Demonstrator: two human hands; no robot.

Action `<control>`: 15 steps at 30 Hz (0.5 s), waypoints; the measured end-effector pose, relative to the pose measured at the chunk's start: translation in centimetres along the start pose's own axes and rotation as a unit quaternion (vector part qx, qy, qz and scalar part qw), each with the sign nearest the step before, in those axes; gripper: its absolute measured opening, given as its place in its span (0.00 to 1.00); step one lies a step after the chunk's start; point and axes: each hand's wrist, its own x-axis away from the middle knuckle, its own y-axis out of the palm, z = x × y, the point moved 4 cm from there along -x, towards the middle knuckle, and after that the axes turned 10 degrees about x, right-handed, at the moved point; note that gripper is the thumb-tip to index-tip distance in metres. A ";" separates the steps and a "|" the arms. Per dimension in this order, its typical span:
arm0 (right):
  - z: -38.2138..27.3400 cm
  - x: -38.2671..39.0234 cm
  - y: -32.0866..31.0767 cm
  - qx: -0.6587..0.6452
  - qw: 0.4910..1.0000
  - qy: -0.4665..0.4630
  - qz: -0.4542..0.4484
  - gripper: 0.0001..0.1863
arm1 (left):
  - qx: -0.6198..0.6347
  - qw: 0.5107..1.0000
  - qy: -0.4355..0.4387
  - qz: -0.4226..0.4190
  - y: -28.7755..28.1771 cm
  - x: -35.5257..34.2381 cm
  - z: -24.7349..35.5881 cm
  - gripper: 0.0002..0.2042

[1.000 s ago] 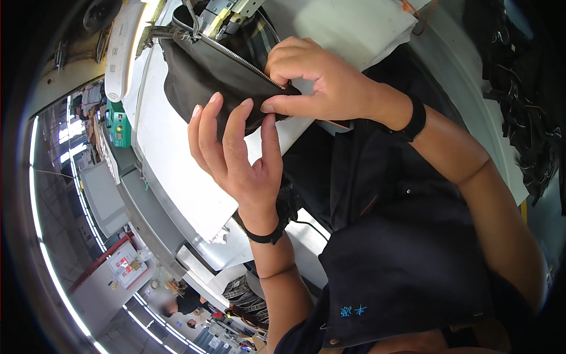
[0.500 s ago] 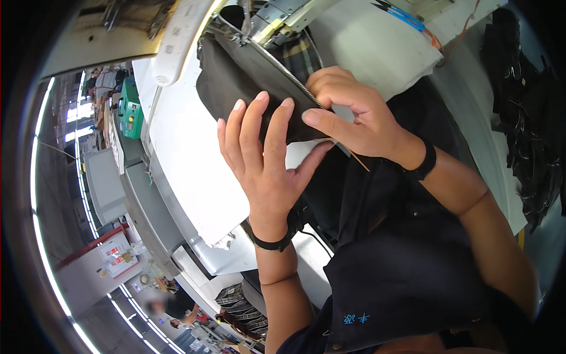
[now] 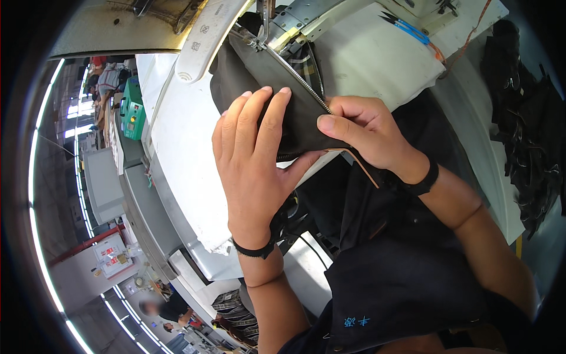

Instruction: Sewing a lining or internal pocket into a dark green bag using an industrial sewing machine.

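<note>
A dark fabric piece [image 3: 292, 118] with a long metal zipper and striped lining lies under the sewing machine's metal foot assembly [image 3: 268, 44]. My left hand [image 3: 250, 159] holds it, four fingers laid over the fabric and thumb along its lower edge. My right hand [image 3: 377, 138] pinches the same piece by the zipper's near end, thumb on top and fingers curled at the open edge. A thin tan strip [image 3: 365, 171] hangs from the lower edge beside my right hand.
Blue-handled snips [image 3: 413, 35] lie on the machine table at upper right; white worktop [image 3: 177, 147] spreads leftward. A green boxy device [image 3: 134, 109] sits further left. Dark fabric pieces [image 3: 519, 135] hang at right. A person in dark clothing [image 3: 174, 310] is in the background.
Since a second ago, the fabric piece and machine sit further right in view. My left hand's fingers have settled flatter on the fabric, and more of the tan strip shows.
</note>
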 end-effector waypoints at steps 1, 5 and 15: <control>-0.1 0.0 -0.1 0.030 0.999 -0.009 0.012 0.20 | -0.001 1.000 -0.015 -0.004 0.1 0.0 0.0 0.44; -0.5 -0.2 -0.3 0.053 0.998 -0.038 0.015 0.21 | -0.004 0.998 0.051 0.023 0.7 -0.1 0.5 0.42; -1.6 -0.2 -0.4 0.060 0.998 -0.025 -0.005 0.18 | -0.008 0.995 0.086 0.054 0.2 0.1 0.5 0.32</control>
